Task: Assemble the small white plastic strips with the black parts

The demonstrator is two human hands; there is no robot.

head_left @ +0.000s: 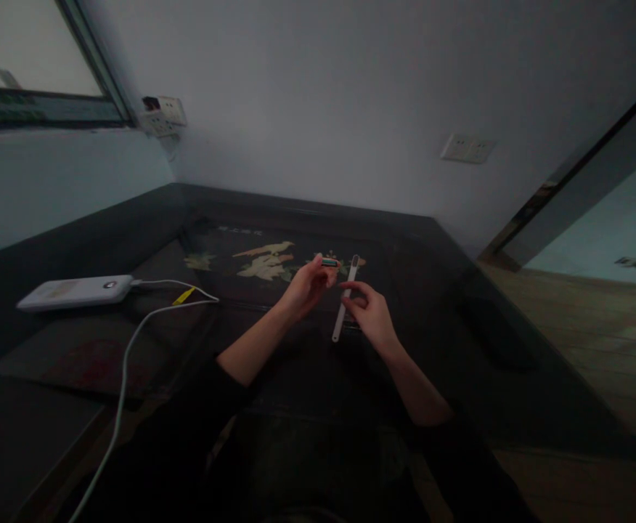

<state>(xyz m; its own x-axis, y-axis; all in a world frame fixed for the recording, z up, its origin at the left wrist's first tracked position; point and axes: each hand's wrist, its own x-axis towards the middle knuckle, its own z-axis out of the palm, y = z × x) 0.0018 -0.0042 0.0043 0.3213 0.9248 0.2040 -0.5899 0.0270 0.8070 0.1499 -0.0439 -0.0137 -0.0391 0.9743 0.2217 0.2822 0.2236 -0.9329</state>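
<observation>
My left hand [307, 287] is closed, pinching a small cylindrical battery [329, 262] between thumb and fingers above the table. To its right, a slim white bar [340, 321] with rounded ends lies slanted on the dark tabletop. My right hand [369, 312] is over the bar's middle with thumb and forefinger apart; whether the fingertips touch the bar is hard to see. Partly under the right hand, beside the bar, lies a small dark object [352, 327] that looks like another battery, mostly hidden.
A white power bank [75, 292] lies at the left, its white cable [125, 370] with a yellow tag [184, 296] running toward me. The dark table [459, 349] bears a printed bird and flowers. Wall sockets [467, 148] sit behind it.
</observation>
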